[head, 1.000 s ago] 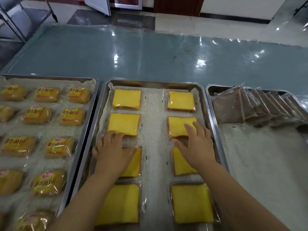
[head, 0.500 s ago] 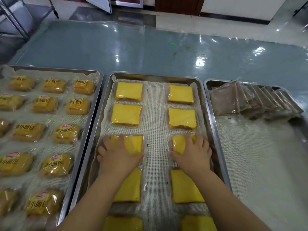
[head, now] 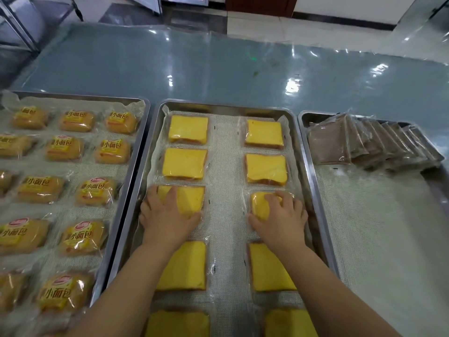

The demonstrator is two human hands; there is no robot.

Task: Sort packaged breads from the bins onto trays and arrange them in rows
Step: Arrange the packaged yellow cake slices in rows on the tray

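On the steel middle tray (head: 228, 108), lined with white woven mesh (head: 226, 215), square yellow breads (head: 184, 164) in glossy film are lying in two columns. The left hand (head: 167, 215) is pressing flat, fingers spread, on the left column's third packet (head: 192, 200). The right hand (head: 281, 217) is curling fingers and thumb round the right column's third packet (head: 260, 206). Left of this tray rounded printed buns (head: 111, 150) are sitting; right of it, thin brown slices (head: 328, 144) are leaning.
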